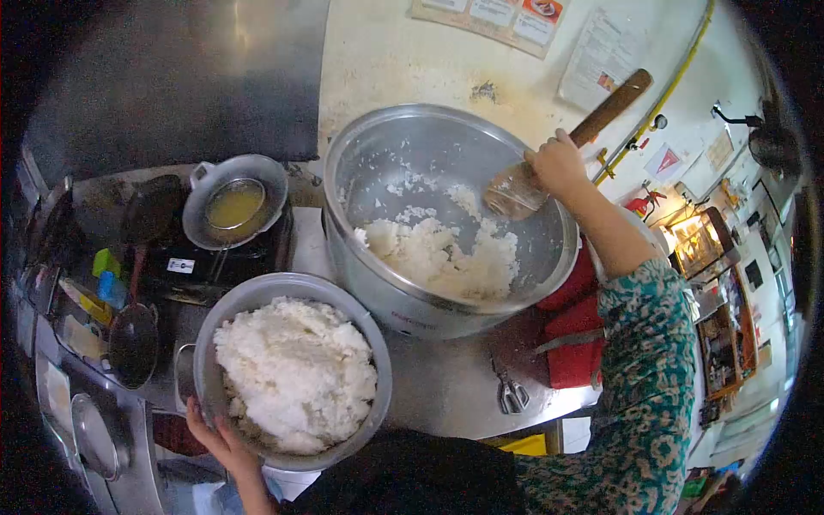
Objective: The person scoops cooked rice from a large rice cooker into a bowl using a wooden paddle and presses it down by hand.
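Observation:
My right hand [560, 165] is closed round the handle of a wooden paddle [608, 110]. The paddle's broad blade [515, 190] is inside a large metal pot [386, 296], above the cooked white rice [442, 253] heaped at the bottom. More grains cling to the pot's inner wall. At lower left, my left hand [225, 446] holds the near left side of a smaller grey pot [378, 378], just below its loop handle [183, 373]. White rice [296, 369] is mounded inside this smaller pot.
A wok [199, 215] holding a strainer and yellowish liquid sits on a stove at left. Frying pans [133, 343] lie nearby. Scissors [511, 395] rest on the metal counter [446, 390], beside a red object [573, 360]. Papers [605, 56] hang on the wall.

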`<state>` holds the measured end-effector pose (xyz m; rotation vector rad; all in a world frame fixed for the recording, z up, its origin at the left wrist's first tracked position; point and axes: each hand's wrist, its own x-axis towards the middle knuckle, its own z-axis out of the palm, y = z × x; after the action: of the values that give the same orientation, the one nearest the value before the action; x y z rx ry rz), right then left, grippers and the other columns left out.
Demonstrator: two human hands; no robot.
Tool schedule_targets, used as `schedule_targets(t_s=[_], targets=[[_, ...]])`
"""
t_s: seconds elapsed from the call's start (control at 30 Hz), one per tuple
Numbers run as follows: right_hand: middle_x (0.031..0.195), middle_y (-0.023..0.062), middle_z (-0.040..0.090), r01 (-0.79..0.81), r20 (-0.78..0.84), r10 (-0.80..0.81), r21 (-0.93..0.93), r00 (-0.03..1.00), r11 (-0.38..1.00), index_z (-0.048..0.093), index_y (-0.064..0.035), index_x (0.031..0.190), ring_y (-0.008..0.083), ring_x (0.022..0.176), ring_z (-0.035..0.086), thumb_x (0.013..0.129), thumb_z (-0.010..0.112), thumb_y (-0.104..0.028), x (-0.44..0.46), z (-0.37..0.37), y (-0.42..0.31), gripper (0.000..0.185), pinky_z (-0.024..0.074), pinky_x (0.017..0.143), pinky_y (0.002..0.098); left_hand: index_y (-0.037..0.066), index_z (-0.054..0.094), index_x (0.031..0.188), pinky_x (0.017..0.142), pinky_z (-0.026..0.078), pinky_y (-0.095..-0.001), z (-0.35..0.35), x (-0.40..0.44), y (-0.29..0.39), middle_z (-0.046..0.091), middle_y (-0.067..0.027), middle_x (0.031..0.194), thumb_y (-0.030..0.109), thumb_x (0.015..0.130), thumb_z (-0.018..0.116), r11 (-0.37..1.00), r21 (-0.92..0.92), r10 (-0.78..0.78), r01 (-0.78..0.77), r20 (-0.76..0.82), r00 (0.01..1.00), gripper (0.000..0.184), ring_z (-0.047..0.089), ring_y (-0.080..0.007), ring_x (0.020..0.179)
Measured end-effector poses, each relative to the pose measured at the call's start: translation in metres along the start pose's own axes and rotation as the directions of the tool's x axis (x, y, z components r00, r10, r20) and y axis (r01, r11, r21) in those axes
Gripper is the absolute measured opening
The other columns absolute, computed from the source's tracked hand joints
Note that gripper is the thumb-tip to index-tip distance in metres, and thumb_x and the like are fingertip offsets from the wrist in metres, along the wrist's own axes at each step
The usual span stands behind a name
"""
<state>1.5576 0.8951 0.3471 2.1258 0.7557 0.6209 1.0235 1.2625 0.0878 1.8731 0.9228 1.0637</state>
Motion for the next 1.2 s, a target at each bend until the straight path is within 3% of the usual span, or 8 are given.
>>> schedule_targets(t_s=[0.17,0.2,0.37,0.53,0.7,0.87,1.13,1.2], targets=[[0.073,0.0036,0.069,0.375,0.196,-0.386,0.092,0.901,0.922,0.07,-0.0224,0.088,0.0223,0.077,0.068,0.085,0.059,-0.025,0.033,0.052,-0.01,0.012,0.0399,0.088,0.042,0.001,0.029,0.147,0.114,0.025,-0.0439,-0.006,-0.001,-0.02,0.033,-0.016,0.151,0.027,0.103,0.043,0.998,-0.024,-0.061,0.061,-0.003,0.998,0.053,0.032,-0.0314,0.139],[0.073,0.0052,0.068,0.372,0.242,-0.398,0.147,0.885,0.916,0.069,-0.0212,0.095,0.0238,0.076,0.067,0.072,0.074,-0.051,0.042,0.065,-0.005,0.039,0.0376,0.085,0.042,0.001,0.029,0.147,0.115,0.025,-0.0441,-0.005,0.0,-0.022,0.032,-0.016,0.151,0.027,0.102,0.042,0.998,-0.021,-0.058,0.058,-0.002,0.998,0.053,0.032,-0.0314,0.139],[0.074,0.0079,0.068,0.459,0.345,-0.546,0.306,0.764,0.834,0.067,-0.0199,0.097,0.0287,0.08,0.066,0.067,0.072,-0.066,0.037,0.086,-0.009,0.055,0.0366,0.082,0.0459,0.0,0.028,0.147,0.116,0.024,-0.0453,-0.009,-0.001,-0.029,0.031,-0.0156,0.153,0.024,0.102,0.041,0.998,-0.034,-0.06,0.06,0.002,0.998,0.053,0.031,-0.031,0.141],[0.079,0.0093,0.068,0.312,0.351,-0.61,0.62,0.71,0.72,0.063,-0.0184,0.103,0.0326,0.082,0.066,0.074,0.071,-0.057,-0.005,0.075,-0.055,0.049,0.0375,0.081,0.0487,-0.001,0.027,0.147,0.116,0.025,-0.0454,0.003,0.004,-0.003,0.031,-0.0155,0.153,0.027,0.101,0.042,0.987,0.074,-0.144,0.144,-0.014,0.99,0.056,0.03,-0.0304,0.141],[0.084,0.0146,0.071,0.2,0.478,-0.565,0.617,0.673,0.761,0.064,-0.0186,0.11,0.0388,0.087,0.068,0.078,0.067,-0.052,-0.018,0.049,-0.093,0.047,0.0425,0.084,0.0571,0.0,0.03,0.146,0.116,0.025,-0.0446,0.0,0.004,-0.006,0.032,-0.015,0.152,0.025,0.101,0.041,0.98,0.085,-0.182,0.182,-0.011,0.983,0.053,0.032,-0.0303,0.14],[0.086,0.0159,0.07,0.058,0.354,-0.441,0.723,0.825,0.689,0.065,-0.0152,0.109,0.0368,0.085,0.068,0.075,0.068,-0.052,-0.039,0.029,-0.095,0.05,0.0505,0.077,0.0494,0.002,0.031,0.147,0.115,0.025,-0.0449,0.009,0.004,-0.005,0.033,-0.0142,0.152,0.022,0.1,0.043,0.953,-0.215,-0.224,0.213,-0.028,0.974,0.052,0.035,-0.031,0.138],[0.091,0.0153,0.071,-0.105,0.344,-0.35,0.827,0.871,0.552,0.066,-0.0106,0.108,0.0346,0.085,0.069,0.076,0.071,-0.045,-0.062,0.024,-0.06,0.047,0.0521,0.076,0.043,-0.001,0.028,0.147,0.115,0.025,-0.0425,0.003,0.004,-0.001,0.032,-0.0166,0.152,0.02,0.101,0.042,0.979,-0.13,-0.157,0.158,0.018,0.987,0.052,0.032,-0.0289,0.14],[0.098,0.0144,0.071,-0.169,0.294,-0.341,0.921,0.893,0.352,0.067,-0.0094,0.11,0.0276,0.091,0.069,0.079,0.071,-0.037,-0.067,0.022,-0.053,0.042,0.0514,0.081,0.0389,0.0,0.029,0.147,0.115,0.025,-0.0414,0.0,0.002,-0.01,0.031,-0.0166,0.152,0.02,0.101,0.043,0.987,-0.104,-0.119,0.119,0.011,0.993,0.052,0.034,-0.0289,0.139]])
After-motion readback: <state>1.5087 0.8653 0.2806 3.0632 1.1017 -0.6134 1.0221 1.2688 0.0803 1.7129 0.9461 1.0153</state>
